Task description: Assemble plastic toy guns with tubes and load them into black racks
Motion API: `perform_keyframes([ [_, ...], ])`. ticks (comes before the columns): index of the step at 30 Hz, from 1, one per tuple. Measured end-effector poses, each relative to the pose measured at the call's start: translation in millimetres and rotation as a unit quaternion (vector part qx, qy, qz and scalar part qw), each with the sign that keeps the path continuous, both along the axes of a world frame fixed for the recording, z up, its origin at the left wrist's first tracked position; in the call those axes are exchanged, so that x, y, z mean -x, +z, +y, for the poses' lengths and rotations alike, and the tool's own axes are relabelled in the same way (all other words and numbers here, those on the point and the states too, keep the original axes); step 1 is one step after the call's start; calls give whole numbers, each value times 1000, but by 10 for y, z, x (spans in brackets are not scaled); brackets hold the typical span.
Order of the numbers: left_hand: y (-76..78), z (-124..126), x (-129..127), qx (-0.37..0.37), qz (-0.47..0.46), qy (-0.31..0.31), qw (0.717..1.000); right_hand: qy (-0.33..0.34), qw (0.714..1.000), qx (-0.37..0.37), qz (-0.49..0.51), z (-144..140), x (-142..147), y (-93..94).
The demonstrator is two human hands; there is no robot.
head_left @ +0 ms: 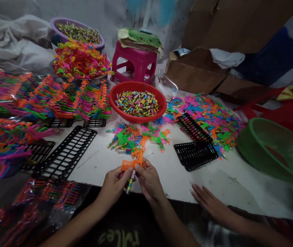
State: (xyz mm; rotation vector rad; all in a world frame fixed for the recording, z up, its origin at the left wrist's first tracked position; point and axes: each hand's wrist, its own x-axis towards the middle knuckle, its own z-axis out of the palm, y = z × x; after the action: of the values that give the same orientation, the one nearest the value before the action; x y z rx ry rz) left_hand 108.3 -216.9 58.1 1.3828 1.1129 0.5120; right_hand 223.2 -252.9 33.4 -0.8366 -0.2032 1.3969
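Close to the table's front edge, my left hand (115, 180) and my right hand (148, 178) meet around an orange plastic toy piece (127, 165) with a lattice-patterned end. My left thumb and fingers pinch it from the left, while my right fingers grip it from the other side. Between my thumbs a small tube in a yellow and blue wrapper (130, 183) points down toward me; whether it is fixed to the toy I cannot tell. Just beyond my hands lies a pile of green and orange toy pieces (125, 137) with wrapped tubes.
A red basin (112, 103) of wrapped tubes stands behind the pile. Black plastic racks (69, 149) lie left, more black racks (196, 156) right. Loose colourful pieces (213, 113), a green basket (251, 151) and another person's hand (208, 199) are at right. Loaded racks (53, 99) crowd the left.
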Motion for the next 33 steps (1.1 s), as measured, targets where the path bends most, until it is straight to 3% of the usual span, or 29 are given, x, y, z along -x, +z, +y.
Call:
perform_keyframes([
  [4, -101, 106, -12, 104, -45, 0, 994, 28, 1000, -1, 2, 31, -59, -137],
  [7, -218, 186, 79, 148, 27, -41, 988, 3, 996, 59, -63, 123, -69, -340],
  [10, -341, 244, 262, -5, 178, -7, 984, 14, 986, 88, -140, 278, -51, -506],
  [12, -407, 254, 377, -134, 272, 14, 953, 30, 963, 97, -248, 385, -97, -544],
  [14, -453, 232, 440, -220, 317, -16, 922, 8, 901, 131, -413, 463, -253, -530],
  [16, -482, 195, 434, -269, 342, -63, 898, -53, 799, 193, -567, 503, -524, -505],
  [19, -513, 173, 349, -281, 399, -99, 867, -104, 662, 273, -690, 506, -996, -532],
  [20, -520, 179, 321, -278, 409, -105, 863, -94, 638, 287, -709, 494, -1120, -554],
  [22, -527, 200, 286, -289, 397, -106, 865, -78, 615, 301, -725, 448, -1250, -585],
  [24, -519, 213, 284, -317, 345, -93, 878, -114, 628, 280, -717, 382, -1202, -556],
  [26, -496, 207, 302, -343, 285, -80, 891, -149, 697, 215, -668, 318, -1002, -460],
  [27, -479, 198, 311, -354, 260, -82, 895, -133, 752, 174, -622, 294, -869, -397],
  [29, -443, 175, 321, -373, 222, -103, 895, -26, 860, 106, -499, 272, -593, -273],
  [31, -410, 156, 316, -391, 191, -128, 891, 72, 915, 76, -390, 279, -368, -190],
  [33, -382, 142, 300, -406, 165, -138, 888, 89, 937, 73, -330, 297, -227, -164],
])
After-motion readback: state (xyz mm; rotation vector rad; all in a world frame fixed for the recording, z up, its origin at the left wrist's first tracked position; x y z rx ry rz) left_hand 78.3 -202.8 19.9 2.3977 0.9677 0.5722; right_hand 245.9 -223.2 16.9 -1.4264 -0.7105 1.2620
